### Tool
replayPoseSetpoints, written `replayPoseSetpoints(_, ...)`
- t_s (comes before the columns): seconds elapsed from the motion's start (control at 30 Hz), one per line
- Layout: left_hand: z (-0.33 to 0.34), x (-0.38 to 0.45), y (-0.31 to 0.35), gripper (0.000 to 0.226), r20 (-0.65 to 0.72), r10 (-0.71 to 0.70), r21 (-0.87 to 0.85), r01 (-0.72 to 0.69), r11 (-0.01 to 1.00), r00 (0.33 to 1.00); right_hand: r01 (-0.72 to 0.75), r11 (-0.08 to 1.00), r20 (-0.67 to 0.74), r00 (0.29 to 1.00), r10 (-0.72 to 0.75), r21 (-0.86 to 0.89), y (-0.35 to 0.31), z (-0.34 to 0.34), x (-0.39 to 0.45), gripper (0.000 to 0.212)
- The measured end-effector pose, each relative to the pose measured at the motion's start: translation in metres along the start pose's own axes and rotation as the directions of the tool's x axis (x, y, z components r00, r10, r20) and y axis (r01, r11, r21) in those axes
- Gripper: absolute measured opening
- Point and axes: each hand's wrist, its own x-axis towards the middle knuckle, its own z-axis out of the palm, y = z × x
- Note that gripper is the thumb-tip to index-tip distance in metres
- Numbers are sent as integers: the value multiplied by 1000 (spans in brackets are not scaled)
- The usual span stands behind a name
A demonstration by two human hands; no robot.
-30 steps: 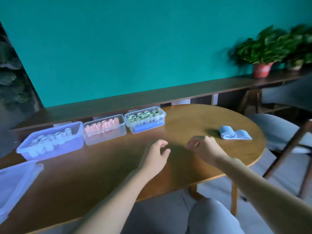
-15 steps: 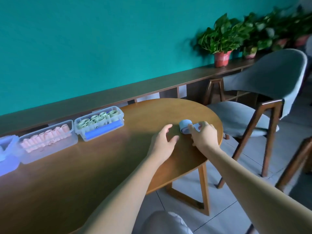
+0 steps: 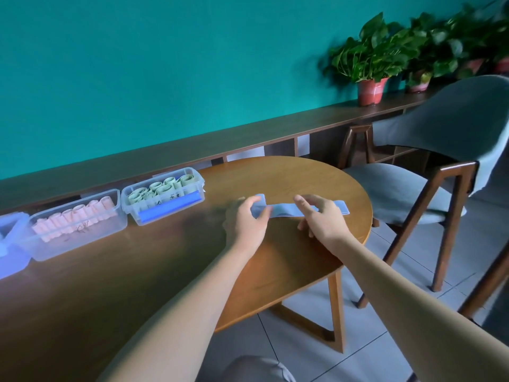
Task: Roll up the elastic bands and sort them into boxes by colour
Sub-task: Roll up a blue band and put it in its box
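Teal wall and a long wooden ledge run behind a round-ended wooden table (image 3: 170,271), with potted plants (image 3: 369,62) on the ledge at the far right and a grey upholstered chair (image 3: 451,150) drawn up to the table's right end. On the tabletop near that rounded end lies a light blue elastic band (image 3: 286,210), stretched out flat with its long axis running left to right, roughly parallel to the near table edge. The left hand (image 3: 248,219) pinches the band's left end, where the strip folds upward over the fingertips. The right hand (image 3: 321,216) sits over the band's middle with its fingers bent and tips down on the fabric; whether it pinches the strip or only presses it flat is hard to tell through the motion blur. The band's right end juts out free past that hand, pointing toward the chair. Well to the left, along the table's far side, stand clear plastic boxes in a row: one with green rolls (image 3: 162,194), one with pink rolls (image 3: 74,221), and a bluish one (image 3: 11,244) cut off by the frame edge.
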Motion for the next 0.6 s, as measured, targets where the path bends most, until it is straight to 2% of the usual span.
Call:
replayPoseSetpoints(0.1,-4,8,-7,19,-22,-47,9,47,999,999,22,997,30,999,-20,-77,-2,3,-1,48)
replayPoseSetpoints(0.27,-19,11,-15,21,-60,-70,21,72,997,996,57,986,44,998,-51,-157,-5,8,-1,41)
replayPoseSetpoints(0.43,-34,16,-30,16,-123,-154,-26,152,988,980,98,975,44,995,-91,-200,-7,9,-2,36)
replayPoseSetpoints(0.53,-50,13,-41,13,-167,-205,-86,193,977,964,216,923,64,976,-206,-318,-5,14,-5,34)
replayPoseSetpoints(0.6,-66,9,-51,17,-195,-226,-110,208,972,954,331,857,147,944,-297,-395,-4,21,-9,33)
